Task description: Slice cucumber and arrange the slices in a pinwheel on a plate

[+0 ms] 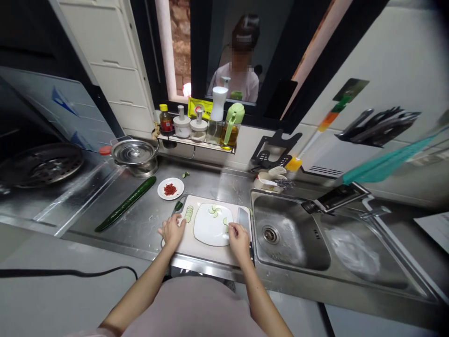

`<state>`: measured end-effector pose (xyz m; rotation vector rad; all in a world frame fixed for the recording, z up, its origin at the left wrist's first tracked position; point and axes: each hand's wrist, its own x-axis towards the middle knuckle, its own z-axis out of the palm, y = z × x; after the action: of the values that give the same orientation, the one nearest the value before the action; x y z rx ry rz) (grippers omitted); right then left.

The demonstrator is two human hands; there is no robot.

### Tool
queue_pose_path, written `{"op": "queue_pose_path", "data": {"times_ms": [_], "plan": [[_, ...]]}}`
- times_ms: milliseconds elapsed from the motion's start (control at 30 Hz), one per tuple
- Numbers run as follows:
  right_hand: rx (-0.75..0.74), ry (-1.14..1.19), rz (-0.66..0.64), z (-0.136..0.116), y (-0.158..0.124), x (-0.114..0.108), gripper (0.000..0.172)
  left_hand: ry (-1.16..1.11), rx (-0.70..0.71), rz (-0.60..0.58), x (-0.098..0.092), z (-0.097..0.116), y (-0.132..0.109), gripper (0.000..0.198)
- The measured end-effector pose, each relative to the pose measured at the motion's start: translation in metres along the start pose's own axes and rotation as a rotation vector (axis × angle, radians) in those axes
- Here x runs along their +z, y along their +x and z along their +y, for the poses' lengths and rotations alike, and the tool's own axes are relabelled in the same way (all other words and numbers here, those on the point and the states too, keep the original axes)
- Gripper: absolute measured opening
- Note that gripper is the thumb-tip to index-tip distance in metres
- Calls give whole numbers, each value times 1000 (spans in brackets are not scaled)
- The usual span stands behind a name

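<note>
Pinching a cucumber slice (226,228), likely slippery and fragile, by its edge occupied the right hand (239,239); the left hand (173,230) lay unclenched.

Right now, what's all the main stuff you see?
cutting board: one, pale, counter
square plate: one, white, on cutting board
cucumber slices: several, pale green, cutting board and square plate
knife: one, silver blade, cutting board's right
whole cucumber: one, dark green, left counter
round plate: one, white, under red pieces
sink: one, silver, right
shelf containers: five, mixed colours, by window
burner: one, dark, far left
left hand: one, bare, by cucumber slices
right hand: one, bare, square plate's edge
</note>
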<state>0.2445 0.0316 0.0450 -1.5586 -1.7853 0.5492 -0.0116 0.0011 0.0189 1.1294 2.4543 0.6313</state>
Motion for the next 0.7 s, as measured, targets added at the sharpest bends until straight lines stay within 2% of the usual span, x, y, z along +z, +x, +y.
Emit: {"op": "queue_pose_path", "data": {"times_ms": [400, 600, 700], "plan": [[27, -17, -5, 9, -9, -4, 37, 73, 27, -2, 14, 5, -1, 25], [40, -12, -13, 8, -13, -4, 35, -23, 67, 3, 14, 9, -1, 16], [44, 5, -19, 6, -14, -4, 34, -133, 23, 1, 13, 11, 0, 14]]}}
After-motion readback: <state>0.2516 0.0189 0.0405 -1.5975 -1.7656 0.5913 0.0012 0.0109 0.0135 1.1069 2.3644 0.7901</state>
